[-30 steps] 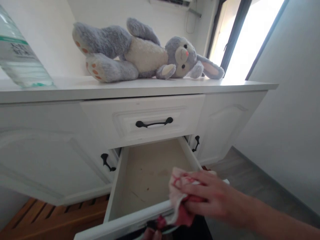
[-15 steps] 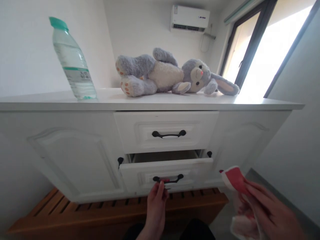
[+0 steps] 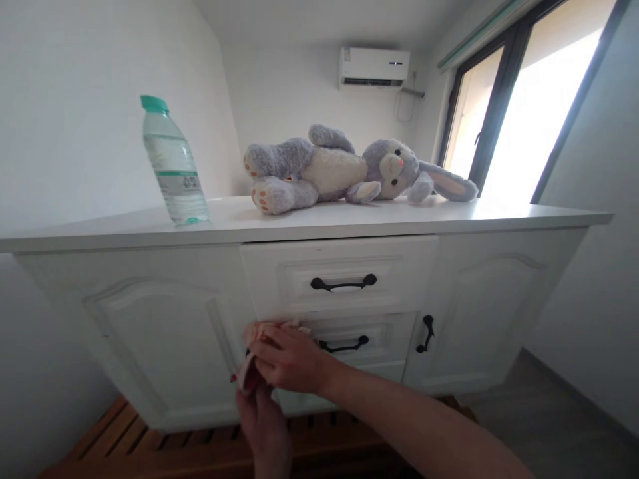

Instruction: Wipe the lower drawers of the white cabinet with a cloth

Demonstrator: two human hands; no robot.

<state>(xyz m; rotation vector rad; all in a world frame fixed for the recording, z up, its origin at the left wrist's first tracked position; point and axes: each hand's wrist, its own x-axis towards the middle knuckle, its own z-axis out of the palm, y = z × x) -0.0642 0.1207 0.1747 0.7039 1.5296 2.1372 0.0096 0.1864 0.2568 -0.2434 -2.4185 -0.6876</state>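
Note:
Both hands are together in front of the white cabinet point(image 3: 150, 346), beside its left door. My right hand point(image 3: 294, 360) reaches across from the right, its fingers closed on a pink, white and red piece of soft cloth point(image 3: 246, 372). From below, my left hand point(image 3: 259, 416) grips the same cloth, its fingertips partly hidden by it. A small red bit pokes out at the cloth's left edge. Just right of the hands is the black handle point(image 3: 349, 344) of the middle drawer point(image 3: 387, 332), which is closed.
On the cabinet top point(image 3: 319, 229) lie a grey plush rabbit point(image 3: 334, 173) and, to its left, an upright water bottle point(image 3: 174, 173) with a green cap. The top drawer's black handle point(image 3: 344, 283) is above the hands. A slatted wooden bench point(image 3: 104, 432) is under the cabinet.
The middle drawer, partly open before, is now closed. My left hand has left its handle and moved left. My right hand has brought the cloth across from the right to meet it.

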